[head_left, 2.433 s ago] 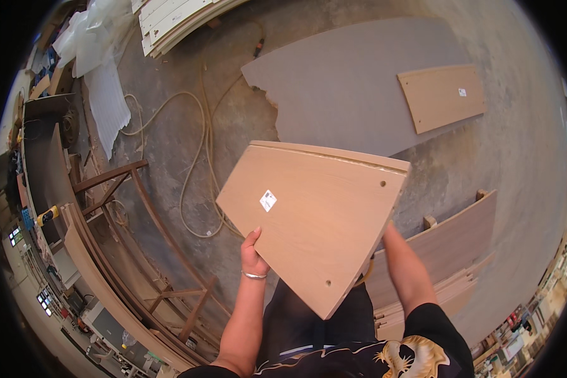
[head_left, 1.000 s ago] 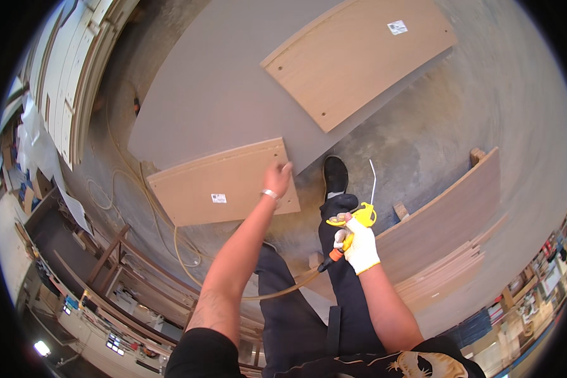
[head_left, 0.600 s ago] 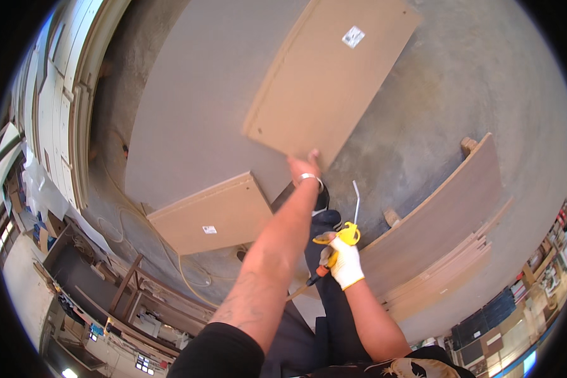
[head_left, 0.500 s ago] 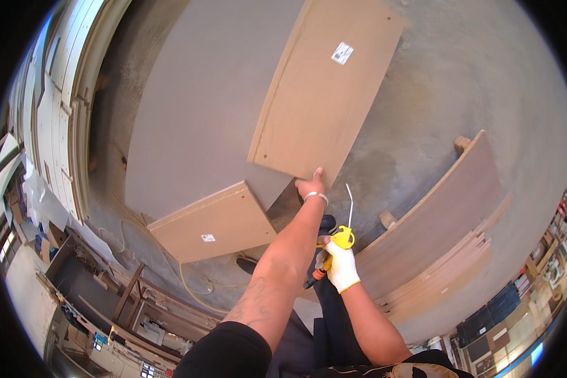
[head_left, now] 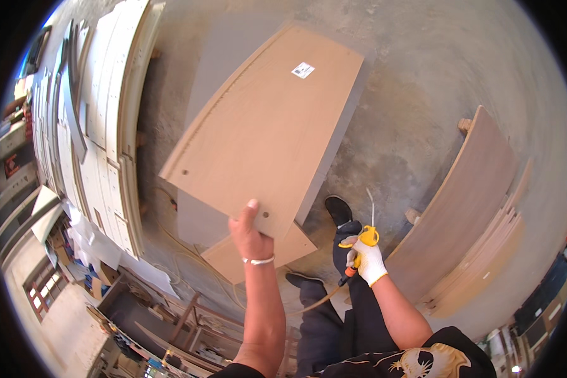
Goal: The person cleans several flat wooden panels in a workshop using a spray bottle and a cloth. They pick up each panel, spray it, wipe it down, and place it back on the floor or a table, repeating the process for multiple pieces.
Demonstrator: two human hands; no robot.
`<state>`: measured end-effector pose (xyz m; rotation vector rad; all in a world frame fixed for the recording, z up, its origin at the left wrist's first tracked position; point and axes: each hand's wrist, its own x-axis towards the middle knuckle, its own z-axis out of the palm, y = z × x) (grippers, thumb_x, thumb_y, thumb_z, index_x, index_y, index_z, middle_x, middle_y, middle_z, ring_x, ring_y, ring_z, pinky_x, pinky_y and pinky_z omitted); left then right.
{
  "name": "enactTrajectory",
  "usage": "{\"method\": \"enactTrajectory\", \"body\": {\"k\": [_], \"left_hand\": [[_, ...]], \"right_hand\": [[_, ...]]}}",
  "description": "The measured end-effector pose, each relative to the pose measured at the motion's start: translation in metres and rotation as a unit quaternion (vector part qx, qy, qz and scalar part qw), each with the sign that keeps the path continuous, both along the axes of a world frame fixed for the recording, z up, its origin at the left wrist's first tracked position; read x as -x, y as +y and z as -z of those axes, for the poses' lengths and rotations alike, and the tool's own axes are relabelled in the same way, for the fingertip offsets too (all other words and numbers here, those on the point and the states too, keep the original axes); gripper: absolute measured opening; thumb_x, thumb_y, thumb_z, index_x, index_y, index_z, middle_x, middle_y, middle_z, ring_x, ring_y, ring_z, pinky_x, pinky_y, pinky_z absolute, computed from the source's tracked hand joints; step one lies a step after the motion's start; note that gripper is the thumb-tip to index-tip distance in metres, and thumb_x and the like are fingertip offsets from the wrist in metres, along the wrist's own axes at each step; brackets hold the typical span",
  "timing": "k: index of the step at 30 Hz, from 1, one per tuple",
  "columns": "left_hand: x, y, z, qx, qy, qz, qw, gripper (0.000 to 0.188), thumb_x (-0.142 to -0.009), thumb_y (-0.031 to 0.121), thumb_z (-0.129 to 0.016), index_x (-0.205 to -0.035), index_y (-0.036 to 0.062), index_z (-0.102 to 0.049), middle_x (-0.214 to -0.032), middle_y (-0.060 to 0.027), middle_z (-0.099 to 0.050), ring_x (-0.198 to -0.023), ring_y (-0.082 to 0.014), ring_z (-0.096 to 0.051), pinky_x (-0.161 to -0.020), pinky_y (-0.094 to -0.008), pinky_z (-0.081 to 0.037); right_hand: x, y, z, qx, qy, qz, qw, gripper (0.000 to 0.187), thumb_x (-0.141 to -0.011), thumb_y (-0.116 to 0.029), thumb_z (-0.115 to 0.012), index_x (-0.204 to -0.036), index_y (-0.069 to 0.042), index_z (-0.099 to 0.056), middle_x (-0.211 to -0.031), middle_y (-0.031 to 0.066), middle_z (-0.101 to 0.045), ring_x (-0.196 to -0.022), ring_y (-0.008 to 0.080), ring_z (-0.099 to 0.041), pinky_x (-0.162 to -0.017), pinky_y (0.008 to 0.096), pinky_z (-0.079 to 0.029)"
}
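My left hand (head_left: 252,238) grips the near edge of a long light-brown wooden board (head_left: 274,120), thumb on top beside a small round hole. The board has a white label near its far end and a grooved left edge. It is held over a large grey panel (head_left: 217,63) and partly hides a smaller wooden board (head_left: 271,257). In a white glove, my right hand (head_left: 372,261) is closed around a yellow air blow gun (head_left: 369,237) with a thin bent nozzle pointing away from me. A hose (head_left: 315,304) trails from its orange connector.
Stacked white panels (head_left: 116,113) stand along the left. To the right, a brown panel (head_left: 457,201) rests on wooden blocks, with thin wood strips (head_left: 475,249) beside it. My shoes (head_left: 339,210) are on the concrete floor. A dark wooden frame (head_left: 189,321) lies at lower left.
My left hand has swung the long board leftward and nearer, so it now covers more of the grey panel and smaller board. My right hand still holds the blow gun. The view has shifted.
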<state>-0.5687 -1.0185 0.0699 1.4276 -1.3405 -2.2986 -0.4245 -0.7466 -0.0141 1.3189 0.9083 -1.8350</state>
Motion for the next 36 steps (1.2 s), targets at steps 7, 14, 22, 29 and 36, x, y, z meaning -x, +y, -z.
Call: {"method": "enactTrajectory", "body": {"k": [7, 14, 22, 29, 36], "left_hand": [[0.054, 0.013, -0.140, 0.130, 0.008, 0.044, 0.990, 0.036, -0.086, 0.003, -0.064, -0.119, -0.0112, -0.056, -0.104, -0.0148, -0.066, -0.091, -0.0239, -0.067, -0.079, -0.0367, -0.056], [0.045, 0.008, -0.142, 0.094, 0.012, 0.042, 0.995, 0.033, -0.087, 0.000, -0.060, -0.117, -0.0128, -0.056, -0.107, -0.0167, -0.065, -0.093, -0.0257, -0.067, -0.081, -0.0368, -0.055], [0.037, 0.007, -0.156, 0.109, 0.004, 0.051, 0.993, 0.029, -0.085, 0.000, -0.060, -0.112, -0.0116, -0.059, -0.103, -0.0150, -0.066, -0.089, -0.0247, -0.067, -0.080, -0.0358, -0.055], [-0.023, -0.055, -0.214, 0.166, -0.032, 0.138, 0.976, 0.044, -0.076, 0.011, -0.065, -0.114, -0.0097, -0.058, -0.096, -0.0157, -0.067, -0.083, -0.0244, -0.068, -0.072, -0.0352, -0.055], [-0.036, -0.157, -0.257, 0.139, -0.001, 0.242, 0.960, 0.055, -0.073, 0.019, -0.071, -0.117, -0.0104, -0.057, -0.099, -0.0196, -0.068, -0.084, -0.0293, -0.070, -0.072, -0.0366, -0.058]], "right_hand": [[-0.005, -0.033, -0.011, 0.013, -0.007, -0.002, 1.000, 0.012, -0.094, -0.014, -0.064, -0.099, -0.004, -0.066, -0.098, 0.0136, -0.073, -0.051, 0.0176, -0.061, -0.044, 0.0329, -0.049], [-0.009, -0.023, 0.000, -0.003, -0.030, 0.009, 1.000, 0.012, -0.091, -0.012, -0.062, -0.100, -0.006, -0.068, -0.094, 0.0091, -0.073, -0.051, 0.0145, -0.060, -0.045, 0.0312, -0.051], [-0.008, -0.013, 0.012, 0.022, -0.026, 0.047, 0.998, 0.012, -0.094, -0.016, -0.063, -0.101, -0.007, -0.065, -0.096, 0.0115, -0.070, -0.054, 0.0156, -0.061, -0.045, 0.0313, -0.051], [0.058, 0.062, 0.103, 0.067, 0.022, 0.070, 0.995, 0.018, -0.101, -0.030, -0.061, -0.109, -0.013, -0.061, -0.088, 0.0146, -0.069, -0.067, 0.0308, -0.068, -0.055, 0.0489, -0.057], [0.074, 0.109, 0.151, 0.338, -0.079, 0.396, 0.850, 0.046, -0.102, -0.051, -0.052, -0.124, -0.011, -0.060, -0.114, 0.0105, -0.068, -0.099, 0.0284, -0.068, -0.086, 0.0481, -0.057]]}}
